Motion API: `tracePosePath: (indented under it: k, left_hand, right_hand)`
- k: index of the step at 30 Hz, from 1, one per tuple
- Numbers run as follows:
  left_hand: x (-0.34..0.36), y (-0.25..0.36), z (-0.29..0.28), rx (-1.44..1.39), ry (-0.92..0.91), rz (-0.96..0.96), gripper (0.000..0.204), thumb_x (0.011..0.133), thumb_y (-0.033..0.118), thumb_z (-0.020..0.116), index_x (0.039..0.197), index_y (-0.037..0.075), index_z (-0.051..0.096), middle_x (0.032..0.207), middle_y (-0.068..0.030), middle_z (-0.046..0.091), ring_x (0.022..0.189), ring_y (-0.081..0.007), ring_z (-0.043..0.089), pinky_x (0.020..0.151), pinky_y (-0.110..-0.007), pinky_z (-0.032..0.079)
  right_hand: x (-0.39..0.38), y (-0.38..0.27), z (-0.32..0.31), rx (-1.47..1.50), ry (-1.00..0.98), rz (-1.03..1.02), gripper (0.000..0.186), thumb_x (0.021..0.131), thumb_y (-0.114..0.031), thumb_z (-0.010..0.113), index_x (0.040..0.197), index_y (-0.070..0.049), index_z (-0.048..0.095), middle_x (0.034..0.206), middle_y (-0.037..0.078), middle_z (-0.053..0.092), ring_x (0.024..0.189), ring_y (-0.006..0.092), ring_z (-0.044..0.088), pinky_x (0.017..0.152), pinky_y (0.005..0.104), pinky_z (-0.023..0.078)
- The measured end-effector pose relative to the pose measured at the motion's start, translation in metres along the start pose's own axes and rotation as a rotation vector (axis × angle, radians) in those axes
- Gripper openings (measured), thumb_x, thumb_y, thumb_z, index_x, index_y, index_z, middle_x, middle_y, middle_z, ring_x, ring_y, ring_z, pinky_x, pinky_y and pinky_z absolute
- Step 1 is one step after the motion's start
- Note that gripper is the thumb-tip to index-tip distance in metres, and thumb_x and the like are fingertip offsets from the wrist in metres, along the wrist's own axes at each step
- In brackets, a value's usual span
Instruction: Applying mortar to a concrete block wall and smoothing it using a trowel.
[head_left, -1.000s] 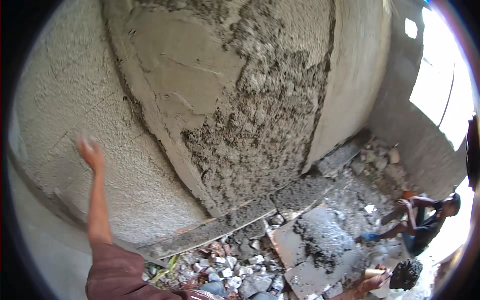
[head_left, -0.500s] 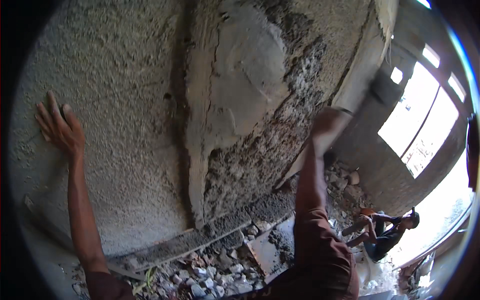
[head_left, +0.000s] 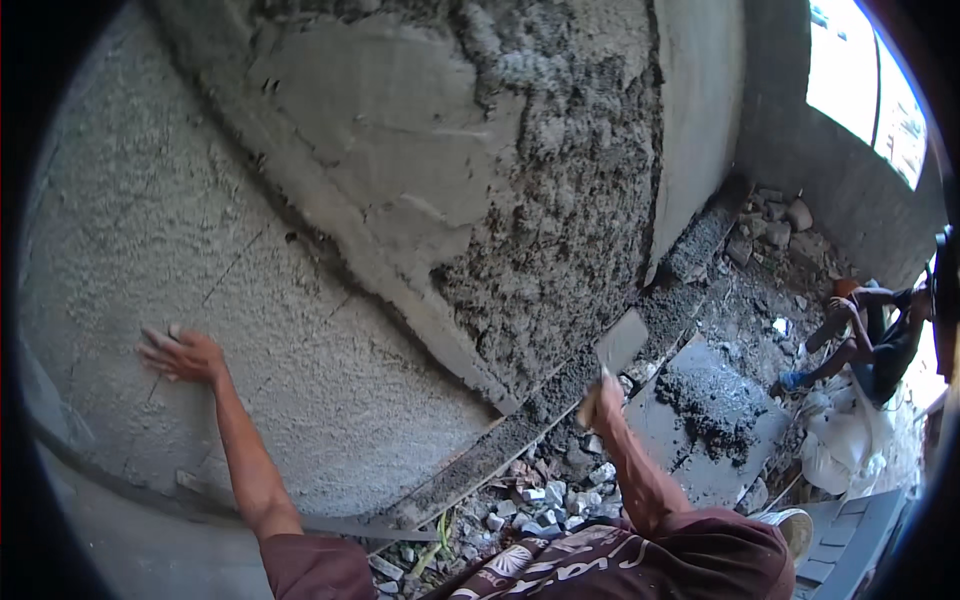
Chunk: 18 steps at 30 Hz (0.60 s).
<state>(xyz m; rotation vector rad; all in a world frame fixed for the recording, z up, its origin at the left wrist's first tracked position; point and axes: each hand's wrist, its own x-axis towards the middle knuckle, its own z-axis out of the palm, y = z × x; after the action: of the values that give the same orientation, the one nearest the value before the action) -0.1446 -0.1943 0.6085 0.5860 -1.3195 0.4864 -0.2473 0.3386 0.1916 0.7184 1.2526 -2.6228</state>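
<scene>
My left hand (head_left: pixel 185 355) rests with its fingers spread against the rough grey wall (head_left: pixel 300 370). In my right hand (head_left: pixel 604 402) is the handle of a trowel (head_left: pixel 622 340), its flat blade tilted up near the foot of the wall. Behind the blade runs a mortar-covered strip (head_left: pixel 570 380); whether the blade touches it I cannot tell. Higher on the wall, a smooth plaster patch (head_left: pixel 370 110) adjoins coarse, lumpy mortar (head_left: pixel 565 220). To the right of my right hand, dark mortar (head_left: pixel 715 400) lies on a flat sheet (head_left: pixel 655 425).
Broken stones (head_left: pixel 540 500) litter the ground below the wall, with more rubble (head_left: pixel 770 225) in the far corner. A person (head_left: pixel 885 335) sits at the right beside white sacks (head_left: pixel 845 430). A bright window opening (head_left: pixel 870 80) is at upper right.
My right hand has swung down from high on the wall, bringing the trowel near the wall's foot. My left hand stays spread on the wall. The view has tilted downward.
</scene>
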Motion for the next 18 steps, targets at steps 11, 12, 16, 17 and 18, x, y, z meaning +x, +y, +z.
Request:
tracePosePath:
  k: [11, 12, 16, 17, 18]
  left_hand:
    - [0.001, 0.009, 0.0, -0.003, 0.073, 0.103, 0.053, 0.095, 0.041, 0.031, 0.137, 0.01, 0.039, 0.144, -0.0234, 0.026, 0.133, -0.0418, 0.024, 0.106, -0.057, 0.02]
    - [0.002, 0.008, -0.001, 0.003, 0.07, 0.083, 0.053, 0.095, 0.041, 0.031, 0.137, 0.01, 0.039, 0.144, -0.0234, 0.026, 0.133, -0.0418, 0.024, 0.106, -0.057, 0.02]
    - [0.006, 0.01, -0.002, -0.052, 0.094, 0.086, 0.054, 0.095, 0.043, 0.031, 0.139, 0.013, 0.038, 0.145, -0.0217, 0.026, 0.133, -0.0425, 0.024, 0.104, -0.058, 0.021]
    - [0.007, 0.014, -0.002, -0.07, 0.102, 0.072, 0.053, 0.095, 0.042, 0.031, 0.138, 0.013, 0.038, 0.145, -0.0216, 0.026, 0.133, -0.0432, 0.023, 0.103, -0.057, 0.022]
    - [0.008, 0.013, -0.003, -0.069, 0.095, 0.062, 0.053, 0.095, 0.042, 0.031, 0.138, 0.013, 0.038, 0.145, -0.0216, 0.026, 0.133, -0.0432, 0.023, 0.103, -0.057, 0.022]
  right_hand:
    - [-0.013, -0.222, 0.292, 0.422, -0.391, -0.03, 0.027, 0.095, -0.033, 0.044, 0.087, -0.007, 0.047, 0.062, 0.002, 0.048, 0.046, 0.0126, 0.047, 0.037, 0.028, 0.041]
    - [-0.022, -0.238, 0.319, 0.342, -0.353, -0.057, 0.027, 0.095, -0.031, 0.044, 0.093, -0.004, 0.046, 0.063, 0.003, 0.049, 0.046, 0.0129, 0.047, 0.038, 0.0284, 0.042]
    - [-0.06, -0.316, 0.398, 0.299, -0.559, -0.283, 0.021, 0.094, -0.023, 0.036, 0.092, -0.003, 0.044, 0.064, 0.005, 0.048, 0.049, 0.0127, 0.046, 0.04, 0.0295, 0.043]
    - [-0.062, -0.335, 0.41, 0.204, -0.573, -0.364, 0.02, 0.094, -0.021, 0.036, 0.091, -0.003, 0.043, 0.064, 0.005, 0.048, 0.049, 0.0136, 0.046, 0.04, 0.0297, 0.044]
    - [-0.064, -0.349, 0.421, 0.111, -0.586, -0.435, 0.019, 0.094, -0.02, 0.035, 0.091, -0.003, 0.043, 0.064, 0.006, 0.048, 0.049, 0.0144, 0.046, 0.04, 0.0299, 0.044]
